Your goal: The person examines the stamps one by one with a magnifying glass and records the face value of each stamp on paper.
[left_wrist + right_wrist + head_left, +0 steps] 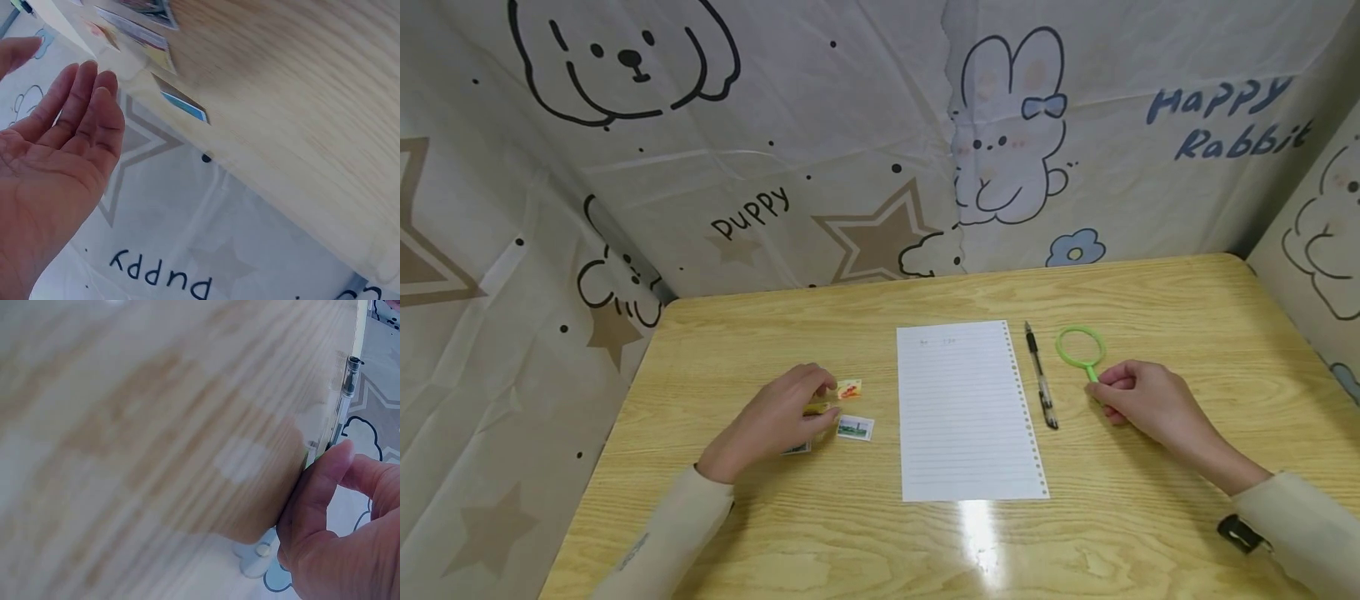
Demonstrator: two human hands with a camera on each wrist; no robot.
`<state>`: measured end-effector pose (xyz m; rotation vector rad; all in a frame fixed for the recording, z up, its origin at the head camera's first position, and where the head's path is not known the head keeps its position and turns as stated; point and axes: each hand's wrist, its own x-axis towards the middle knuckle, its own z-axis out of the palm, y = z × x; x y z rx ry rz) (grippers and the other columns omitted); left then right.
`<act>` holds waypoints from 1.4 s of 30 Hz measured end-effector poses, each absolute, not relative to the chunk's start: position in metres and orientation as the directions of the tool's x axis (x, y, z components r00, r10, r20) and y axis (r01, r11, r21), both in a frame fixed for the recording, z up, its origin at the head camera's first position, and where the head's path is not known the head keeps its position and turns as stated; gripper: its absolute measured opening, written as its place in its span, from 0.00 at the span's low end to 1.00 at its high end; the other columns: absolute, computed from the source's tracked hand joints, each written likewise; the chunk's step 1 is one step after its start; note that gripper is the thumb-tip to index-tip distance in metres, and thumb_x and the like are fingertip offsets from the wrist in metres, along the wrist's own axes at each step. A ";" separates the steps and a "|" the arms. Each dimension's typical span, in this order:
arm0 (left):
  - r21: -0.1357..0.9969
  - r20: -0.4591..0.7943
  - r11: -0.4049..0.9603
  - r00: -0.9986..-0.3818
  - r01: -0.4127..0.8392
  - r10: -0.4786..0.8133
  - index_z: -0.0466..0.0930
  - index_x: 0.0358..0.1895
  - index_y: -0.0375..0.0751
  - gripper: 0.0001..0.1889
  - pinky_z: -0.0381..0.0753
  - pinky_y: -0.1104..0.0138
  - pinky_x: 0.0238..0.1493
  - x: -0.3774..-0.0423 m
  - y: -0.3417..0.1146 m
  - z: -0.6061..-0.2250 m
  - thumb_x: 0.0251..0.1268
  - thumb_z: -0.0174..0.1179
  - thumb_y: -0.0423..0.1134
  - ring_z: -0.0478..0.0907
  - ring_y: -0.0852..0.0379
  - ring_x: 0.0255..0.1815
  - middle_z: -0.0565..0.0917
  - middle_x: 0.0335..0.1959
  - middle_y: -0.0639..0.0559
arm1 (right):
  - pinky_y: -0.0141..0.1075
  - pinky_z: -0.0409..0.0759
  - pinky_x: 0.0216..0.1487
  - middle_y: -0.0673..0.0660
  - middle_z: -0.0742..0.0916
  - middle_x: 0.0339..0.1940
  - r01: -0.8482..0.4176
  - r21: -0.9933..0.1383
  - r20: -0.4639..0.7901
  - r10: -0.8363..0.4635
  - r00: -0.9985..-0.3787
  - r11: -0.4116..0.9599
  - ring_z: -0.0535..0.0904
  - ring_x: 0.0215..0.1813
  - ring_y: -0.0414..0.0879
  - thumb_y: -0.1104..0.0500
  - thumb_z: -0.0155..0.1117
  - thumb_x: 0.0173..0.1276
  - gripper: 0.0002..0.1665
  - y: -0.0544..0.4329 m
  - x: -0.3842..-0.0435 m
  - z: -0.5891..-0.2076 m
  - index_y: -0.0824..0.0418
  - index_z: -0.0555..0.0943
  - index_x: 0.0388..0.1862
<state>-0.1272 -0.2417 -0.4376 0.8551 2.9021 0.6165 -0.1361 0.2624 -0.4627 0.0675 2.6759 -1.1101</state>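
Several small stamps lie on the left side of the table around my left hand [786,408]. A yellow and red stamp [849,389] is just beyond its fingertips, and a stamp with a green landscape [855,427] lies by the thumb. The hand partly covers another yellow one [817,408] and a dark one [799,447]. In the left wrist view its fingers are loosely bent, with nothing in them, apart from a blue-edged stamp [184,106]. My right hand [1150,404] pinches the handle of a green magnifying glass [1091,364], whose round frame lies near the table.
A lined sheet of paper [970,417] with faint writing at its top lies mid-table. Between it and the magnifying glass is a black and clear pen [1040,375], its cap on the rear end. Printed cloth [865,150] hangs behind and beside the wooden table [820,533].
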 end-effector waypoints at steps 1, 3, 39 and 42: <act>0.397 0.061 0.761 -0.842 0.513 0.537 0.83 0.56 0.35 0.17 0.83 0.55 0.50 -0.128 -0.239 -0.437 0.75 0.73 0.42 0.81 0.50 0.48 0.83 0.49 0.48 | 0.36 0.82 0.31 0.54 0.88 0.32 0.137 -0.692 -0.243 -0.050 -0.969 0.709 0.85 0.32 0.46 0.49 0.69 0.81 0.25 0.262 -0.136 -0.463 0.73 0.81 0.51; 0.413 0.066 0.745 -0.833 0.524 0.549 0.82 0.59 0.35 0.20 0.83 0.52 0.54 -0.129 -0.235 -0.437 0.75 0.73 0.45 0.81 0.48 0.52 0.83 0.53 0.46 | 0.36 0.82 0.31 0.54 0.88 0.32 0.143 -0.696 -0.248 -0.049 -0.967 0.704 0.85 0.33 0.46 0.48 0.69 0.81 0.26 0.262 -0.136 -0.462 0.73 0.81 0.52; 0.358 -0.079 0.727 -0.757 0.586 0.649 0.60 0.86 0.38 0.60 0.56 0.35 0.79 -0.141 -0.181 -0.456 0.62 0.71 0.74 0.45 0.37 0.89 0.55 0.87 0.37 | 0.23 0.77 0.48 0.64 0.87 0.56 -0.078 -0.854 0.027 -0.106 -0.994 0.515 0.81 0.49 0.34 0.55 0.68 0.83 0.22 0.230 -0.136 -0.462 0.70 0.80 0.65; 0.334 -0.085 0.727 -0.749 0.600 0.657 0.60 0.86 0.37 0.60 0.56 0.35 0.79 -0.141 -0.178 -0.458 0.62 0.70 0.75 0.45 0.36 0.89 0.55 0.87 0.35 | 0.25 0.79 0.48 0.64 0.86 0.58 -0.072 -0.840 -0.006 -0.143 -0.990 0.538 0.83 0.53 0.43 0.52 0.68 0.83 0.24 0.225 -0.136 -0.461 0.68 0.79 0.66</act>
